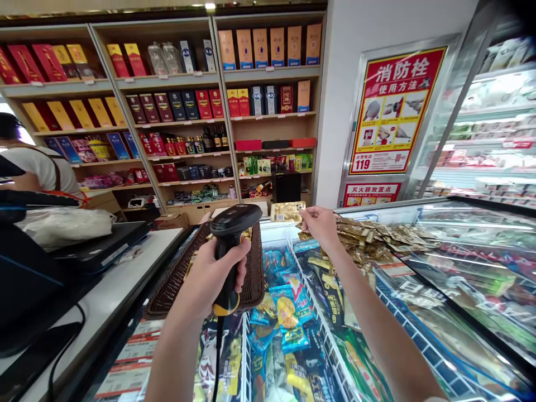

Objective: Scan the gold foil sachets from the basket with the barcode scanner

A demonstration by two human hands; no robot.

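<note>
My left hand is wrapped round the grip of a black and yellow barcode scanner, held upright with its cord hanging down. Between the fingers of my right hand is the edge of a gold packet, just right of the scanner's head. A heap of similar gold packets lies beyond my right wrist on the freezer top. Behind the scanner, a brown woven basket rests over the freezer, with some gold packets partly visible inside.
Beneath my arms an open freezer holds bagged ice creams between white wire dividers. A white counter with black equipment stands left. A person is at the far left. Shelves of boxes line the back.
</note>
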